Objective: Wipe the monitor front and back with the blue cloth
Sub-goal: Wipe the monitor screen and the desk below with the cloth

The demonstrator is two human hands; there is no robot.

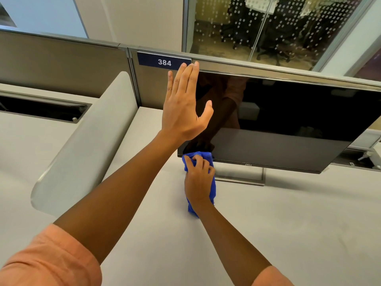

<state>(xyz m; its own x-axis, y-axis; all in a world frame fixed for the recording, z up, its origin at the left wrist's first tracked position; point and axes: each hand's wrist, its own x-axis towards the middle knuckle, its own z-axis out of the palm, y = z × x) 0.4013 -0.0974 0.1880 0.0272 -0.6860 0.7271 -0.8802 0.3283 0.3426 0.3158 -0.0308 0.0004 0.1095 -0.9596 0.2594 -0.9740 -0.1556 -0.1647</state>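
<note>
Head view, single frame. Dell monitor (288, 120) stands on the pale table (268, 234) on a slim metal stand (243, 178); its screen is dark and tilted, and reflects the person's arm and sleeve. Its top edge sits close under the rail of the grey partition (61, 65) behind it.

Left hand (183, 108): raised, fingers straight and held together, thumb spread out to the side. It lies at the monitor's upper left corner, fingertips reaching the top edge. Cannot tell whether the palm touches the bezel or only hovers beside it. It has hold of nothing.

Right hand (199, 178): fingers curled round the bunched blue cloth (212, 188), gripping it. The top of the cloth meets the monitor's lower left corner, at the bottom bezel; the rest of the cloth hangs down behind the hand and wrist toward the table.

Both forearms are bare; salmon-coloured sleeves (51, 261) are pushed up at the bottom of the view.

Surroundings: dark blue number plate (164, 62) reading "384" on the partition, just left of the left hand's fingertips. Curved light-grey divider panel (86, 145) stands on the table to the left. Behind the partition, a glass wall with a dot pattern (268, 23) shows black office chairs beyond.
</note>
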